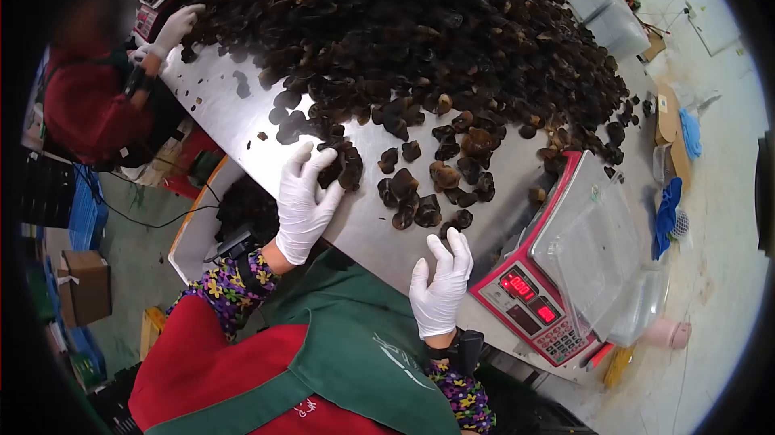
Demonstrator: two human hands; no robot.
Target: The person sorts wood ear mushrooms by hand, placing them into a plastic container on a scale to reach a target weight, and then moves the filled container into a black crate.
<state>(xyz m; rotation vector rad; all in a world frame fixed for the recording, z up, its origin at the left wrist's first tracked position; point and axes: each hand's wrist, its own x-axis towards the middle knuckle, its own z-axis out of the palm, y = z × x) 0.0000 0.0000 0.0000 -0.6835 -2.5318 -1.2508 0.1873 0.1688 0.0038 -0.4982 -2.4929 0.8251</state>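
My left hand [300, 213], in a white glove, is at the near left edge of the metal table, thumb and fingers curved around a dark clump of wood ear mushrooms [349, 167]. My right hand [441, 285], also gloved in white, holds nothing. Its fingers point up, the thumb apart from them, with the fingertips close to a small mushroom [462, 219] at the table's front. Between and beyond both hands lie loose wood ear mushrooms [404, 184], brown to black. Behind them rises a large heap of the same mushrooms [420, 31].
A red scale [525, 302] with lit digits and a clear plastic box [593, 233] on top stands right of my right hand. At the upper left, a co-worker's gloved hand [178, 27] touches the heap's edge. Below the table's left edge sits a white bin [190, 241].
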